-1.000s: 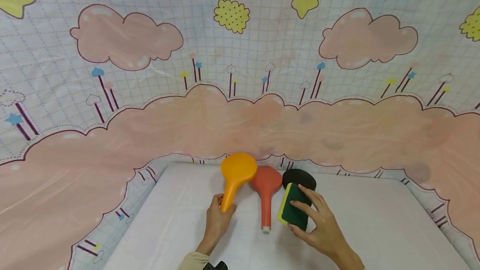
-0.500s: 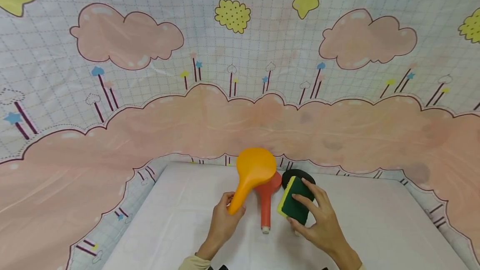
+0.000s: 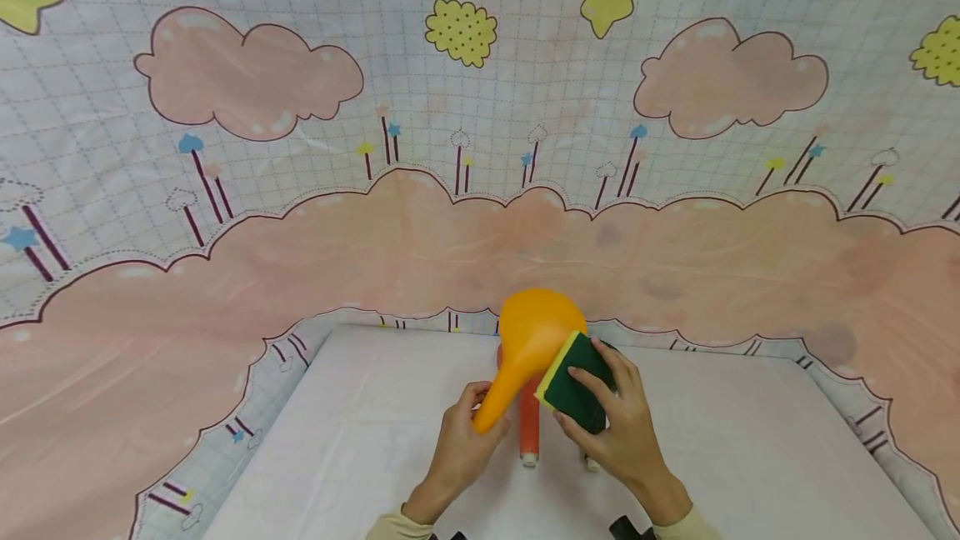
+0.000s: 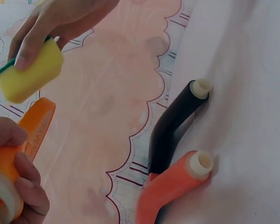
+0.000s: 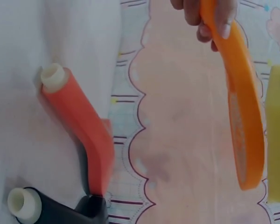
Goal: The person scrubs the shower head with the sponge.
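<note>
My left hand point(image 3: 476, 413) grips the handle of a yellow-orange shower head point(image 3: 534, 328) and holds it raised and tilted above the table. My right hand point(image 3: 577, 402) pinches a green and yellow sponge point(image 3: 573, 380) right beside that head's round face. The wrist views show the sponge point(image 4: 30, 70) a narrow gap away from the orange head point(image 5: 238, 107). A red shower head point(image 3: 529, 433) lies on the white table under both hands. A black shower head point(image 4: 172, 119) lies next to it, mostly hidden in the head view.
The white table point(image 3: 360, 457) ends at the back against a hanging cloth point(image 3: 480, 215) printed with pink clouds and stars. The red shower head point(image 5: 79, 130) and the black one point(image 5: 51, 207) point their white handle ends toward me.
My left hand has lifted the orange shower head up and to the right, over the red one. My right hand has raised the sponge off the black head and brought it beside the orange head.
</note>
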`<state>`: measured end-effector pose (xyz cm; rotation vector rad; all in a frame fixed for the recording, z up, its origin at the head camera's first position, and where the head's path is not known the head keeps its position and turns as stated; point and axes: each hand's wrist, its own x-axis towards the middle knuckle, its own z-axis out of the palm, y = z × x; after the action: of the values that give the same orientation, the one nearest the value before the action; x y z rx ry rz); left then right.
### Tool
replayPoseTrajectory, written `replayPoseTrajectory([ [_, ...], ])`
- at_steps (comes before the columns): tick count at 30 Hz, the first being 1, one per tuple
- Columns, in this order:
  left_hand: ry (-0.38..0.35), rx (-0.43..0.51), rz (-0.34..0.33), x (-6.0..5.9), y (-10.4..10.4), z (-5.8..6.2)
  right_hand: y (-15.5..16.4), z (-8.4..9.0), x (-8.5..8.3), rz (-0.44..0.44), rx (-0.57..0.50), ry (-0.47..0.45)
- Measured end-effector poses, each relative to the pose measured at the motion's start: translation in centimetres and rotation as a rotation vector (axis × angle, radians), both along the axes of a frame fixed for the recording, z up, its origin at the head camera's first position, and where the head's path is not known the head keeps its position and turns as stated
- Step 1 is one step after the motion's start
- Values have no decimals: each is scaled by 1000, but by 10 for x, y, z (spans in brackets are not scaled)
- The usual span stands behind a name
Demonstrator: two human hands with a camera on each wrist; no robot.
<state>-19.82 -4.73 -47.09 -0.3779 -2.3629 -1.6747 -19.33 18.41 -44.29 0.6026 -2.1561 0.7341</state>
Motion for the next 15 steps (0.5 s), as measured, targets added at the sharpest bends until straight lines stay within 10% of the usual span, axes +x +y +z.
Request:
replayPoseTrajectory([
  [15,50,6,-54,3,8,-1,-8,0,-4,-52,15,38],
])
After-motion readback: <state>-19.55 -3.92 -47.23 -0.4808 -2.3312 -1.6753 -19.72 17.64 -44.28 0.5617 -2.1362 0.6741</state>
